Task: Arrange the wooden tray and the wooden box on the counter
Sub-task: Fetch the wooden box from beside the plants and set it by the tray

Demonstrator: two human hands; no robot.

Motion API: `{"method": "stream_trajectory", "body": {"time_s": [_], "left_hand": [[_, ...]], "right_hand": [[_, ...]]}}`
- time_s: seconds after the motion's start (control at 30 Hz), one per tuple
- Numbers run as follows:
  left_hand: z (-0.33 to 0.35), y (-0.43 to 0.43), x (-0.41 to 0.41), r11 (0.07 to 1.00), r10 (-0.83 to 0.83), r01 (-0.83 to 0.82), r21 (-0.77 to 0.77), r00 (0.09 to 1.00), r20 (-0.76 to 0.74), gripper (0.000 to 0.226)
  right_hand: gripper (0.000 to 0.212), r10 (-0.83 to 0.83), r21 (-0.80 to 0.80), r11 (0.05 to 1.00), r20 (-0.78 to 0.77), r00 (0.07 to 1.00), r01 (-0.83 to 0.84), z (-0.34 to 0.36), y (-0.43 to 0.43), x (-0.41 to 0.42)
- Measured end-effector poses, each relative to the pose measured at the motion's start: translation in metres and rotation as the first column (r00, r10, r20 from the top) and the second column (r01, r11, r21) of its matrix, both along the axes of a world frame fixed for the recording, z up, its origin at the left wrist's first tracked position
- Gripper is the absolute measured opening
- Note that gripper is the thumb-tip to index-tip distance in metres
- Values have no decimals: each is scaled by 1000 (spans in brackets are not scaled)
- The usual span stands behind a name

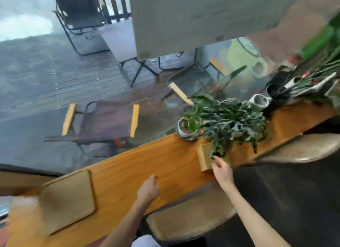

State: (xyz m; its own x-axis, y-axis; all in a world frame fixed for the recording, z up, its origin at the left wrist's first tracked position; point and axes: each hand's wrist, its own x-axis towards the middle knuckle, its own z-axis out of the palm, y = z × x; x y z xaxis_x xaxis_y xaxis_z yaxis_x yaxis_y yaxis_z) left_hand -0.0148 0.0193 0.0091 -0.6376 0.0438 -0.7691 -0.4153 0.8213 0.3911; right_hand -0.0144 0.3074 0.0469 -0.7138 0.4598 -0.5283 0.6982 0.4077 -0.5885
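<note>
stools: two round padded ones closest to the person, one [184, 222] tucked under the arms, the other [301, 147] off to the right of the right hand

left hand [148, 189]: over bare counter, fingers curled in loose, not holding anything. can't say whether it's touching the wood

right hand [221, 170]: reaching up and right, fingers spread fairly wide, tips right at the near edge of the box. looks like touching, but it's blurry so no grip I can confirm

tray [68, 200]: flat on the counter, well left of the left hand, nothing on it, pretty smeared with motion blur

counter [147, 162]: long orange-brown wood plank running diagonally from lower left to upper right, both hands over it

box [206, 157]: small light wood one, just past the right hand's fingertips, sitting on the counter with plant leaves hanging over its top

plants: a leafy one [230, 121] right behind the box, plus a small white pot [185, 130] to its left, more pots further right along the counter

chairs: beyond the counter, folding ones on a dark deck, nearest [103, 121] sits straight past the left hand
</note>
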Motion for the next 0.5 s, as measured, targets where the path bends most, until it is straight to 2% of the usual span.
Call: {"method": "stream_trajectory", "body": {"time_s": [0.1, 0.23, 0.37, 0.5], "left_hand": [[8, 85, -21, 983, 163, -166, 75, 986, 43, 44], [9, 174, -44, 922, 286, -307, 235, 951, 121, 42], [12, 225, -53, 822, 393, -460, 336, 885, 251, 54], [14, 233, -50, 723, 449, -563, 401, 824, 346, 82]], "right_hand": [[59, -77, 8, 997, 69, 995, 77, -15, 76, -4], [72, -89, -248, 961, 150, 985, 125, -32, 122, -17], [70, -113, -401, 896, 206, 972, 190, -33, 132, -24], [58, 13, -437, 897, 176, 984, 66, -30, 114, -23]]}}
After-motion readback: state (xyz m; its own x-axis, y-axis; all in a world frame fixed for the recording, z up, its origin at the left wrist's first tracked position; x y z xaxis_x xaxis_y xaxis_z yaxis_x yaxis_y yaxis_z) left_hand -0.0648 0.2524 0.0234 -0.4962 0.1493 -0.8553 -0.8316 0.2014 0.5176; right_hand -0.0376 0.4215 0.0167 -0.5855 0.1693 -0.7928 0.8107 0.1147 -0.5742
